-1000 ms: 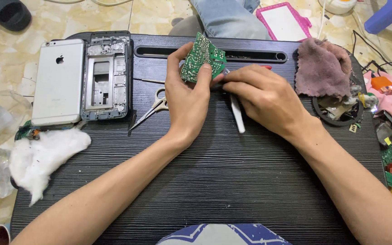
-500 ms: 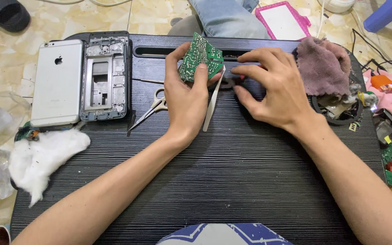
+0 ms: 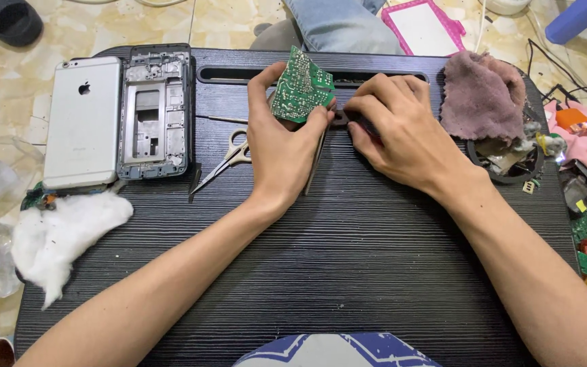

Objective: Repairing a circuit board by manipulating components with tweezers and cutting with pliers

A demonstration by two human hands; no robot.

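Green circuit board (image 3: 301, 87), irregular in outline with a slanted upper edge and speckled with small pale solder marks, stands tilted above the far middle of the black ribbed worktop (image 3: 348, 258). Left hand (image 3: 281, 146) holds it, the grip pinching the board with the thumb at its left side and fingers pressed at its lower right edge. Right hand (image 3: 405, 132) lies just beside it, fingertips curled together on a small dark piece at the board's lower corner; what that piece is cannot be made out, since the fingers cover most of it. A thin pale stick-like tool (image 3: 315, 163) slants down under the left hand, its upper end hidden. Small scissors (image 3: 220, 163) lie partly behind the left wrist. Farther left sit a silver phone (image 3: 81, 122) face down and a bare phone frame (image 3: 154, 112), with white cotton wool (image 3: 62, 234) near them. A mauve cloth (image 3: 484, 95) rests at the right.
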